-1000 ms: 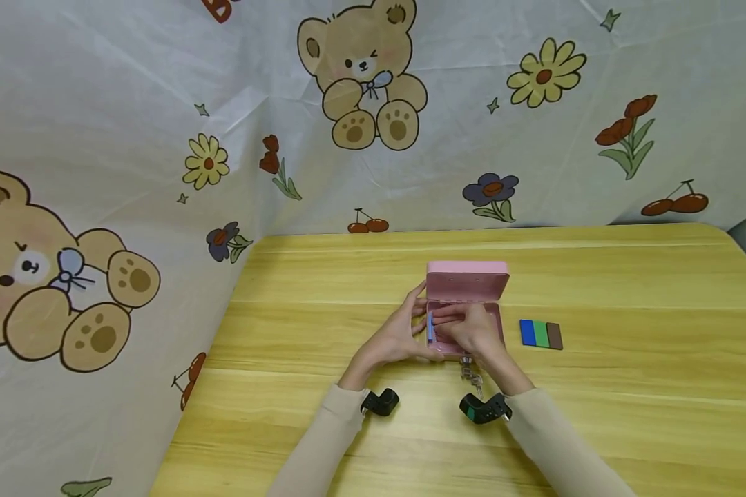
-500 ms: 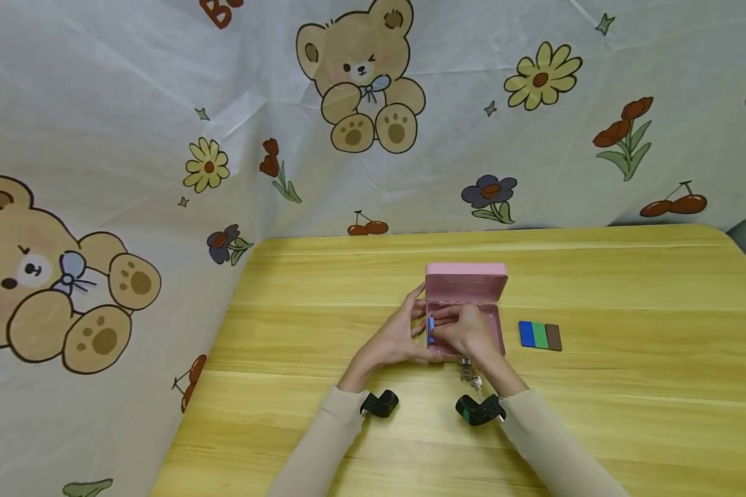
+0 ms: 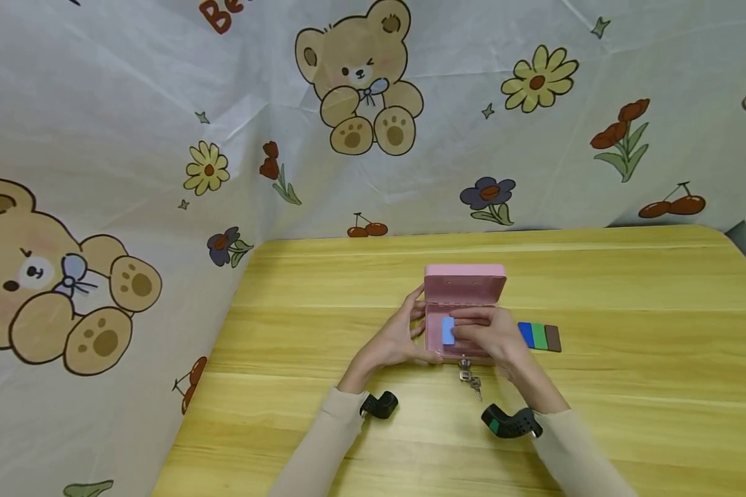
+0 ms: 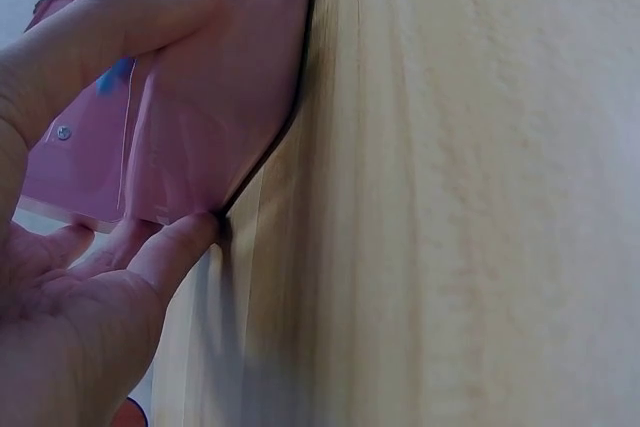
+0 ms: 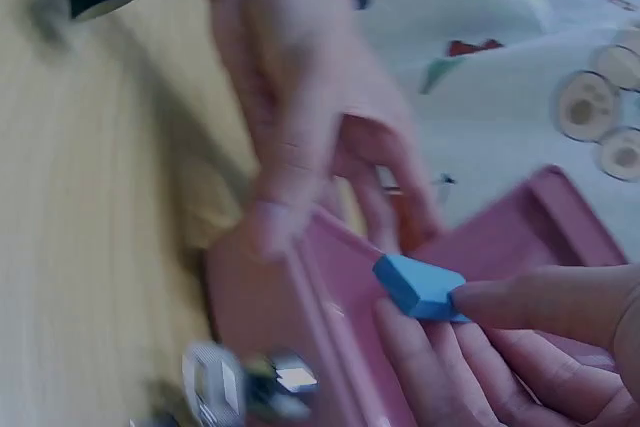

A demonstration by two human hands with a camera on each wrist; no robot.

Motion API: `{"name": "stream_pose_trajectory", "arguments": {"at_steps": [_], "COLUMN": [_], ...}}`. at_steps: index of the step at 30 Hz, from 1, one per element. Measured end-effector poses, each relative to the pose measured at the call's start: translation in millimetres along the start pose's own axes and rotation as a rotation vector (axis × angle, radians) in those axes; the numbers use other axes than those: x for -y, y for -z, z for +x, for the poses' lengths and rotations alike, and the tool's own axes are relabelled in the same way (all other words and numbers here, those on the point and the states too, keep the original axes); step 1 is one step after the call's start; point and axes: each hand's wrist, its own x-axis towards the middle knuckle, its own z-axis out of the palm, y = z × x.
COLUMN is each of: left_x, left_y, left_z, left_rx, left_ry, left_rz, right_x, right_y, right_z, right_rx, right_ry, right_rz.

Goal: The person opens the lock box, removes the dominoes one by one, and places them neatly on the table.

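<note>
A pink metal cash box (image 3: pixel 465 284) stands on the table with its lid raised and hinged at the back. My left hand (image 3: pixel 393 338) grips its left end, thumb against the front wall and fingers spread along the side; the left wrist view shows the thumb (image 4: pixel 150 22) pressed on the pink wall. Over the box's inside, my right hand (image 3: pixel 496 335) pinches a small light blue block (image 3: pixel 448 331) between thumb and fingers. In the right wrist view that block (image 5: pixel 420 285) is seen just above the box's rim.
Blue, green and brown flat blocks (image 3: pixel 539 336) lie side by side right of the box, the blue one closest to the right hand. Keys (image 3: pixel 476 386) hang from the lock (image 3: pixel 465 369) at the box's front. A bear-printed cloth (image 3: pixel 435 193) rises behind the wooden table (image 3: pixel 298 297).
The right hand has drawn the light blue block from the box's left inner wall toward the right, and its flat face now shows. The left hand stays on the box.
</note>
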Motion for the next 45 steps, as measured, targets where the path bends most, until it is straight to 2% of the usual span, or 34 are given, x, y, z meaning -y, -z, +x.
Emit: {"name": "stream_pose_trajectory", "arguments": {"at_steps": [5,8,11,15,17,21,30,35,41,45], "left_x": [1.2,2.0,2.5,4.3,4.9,3.9,-0.7,0.8,2.8,5.9], "left_y": [4.3,8.5,12.5,14.8,14.4,11.9,9.0,10.5,12.4,14.3], "left_z": [-0.5,-2.5,-4.7,-6.5,-7.0,-7.6,-6.4,-4.6,-2.9,-3.8], "left_rx": [-0.010,-0.022,-0.036,-0.039,-0.034,-0.023,-0.022,-0.016,-0.011,-0.007], "left_ry": [-0.016,-0.011,-0.007,-0.010,-0.012,-0.013,-0.011,-0.009,-0.015,-0.004], "left_rz": [0.011,0.014,0.013,0.017,0.013,0.002,0.005,0.006,0.025,0.044], "right_x": [-9,-22,-35,-43,-44,-42,-38,-37,-36,-42], "right_y": [51,89,122,146,151,151,143,141,138,138], "right_z": [-18.2,-21.4,-21.1,-16.9,-14.5,-11.8,-15.2,-17.8,-17.8,-18.7], "right_rx": [0.015,0.009,-0.023,-0.081,-0.096,-0.100,-0.182,-0.217,-0.222,-0.197], "right_ry": [0.057,0.068,0.052,0.019,0.000,-0.025,-0.009,-0.007,-0.003,0.052], "right_rz": [0.178,0.225,0.155,-0.066,-0.168,-0.296,-0.485,-0.555,-0.581,-0.553]}}
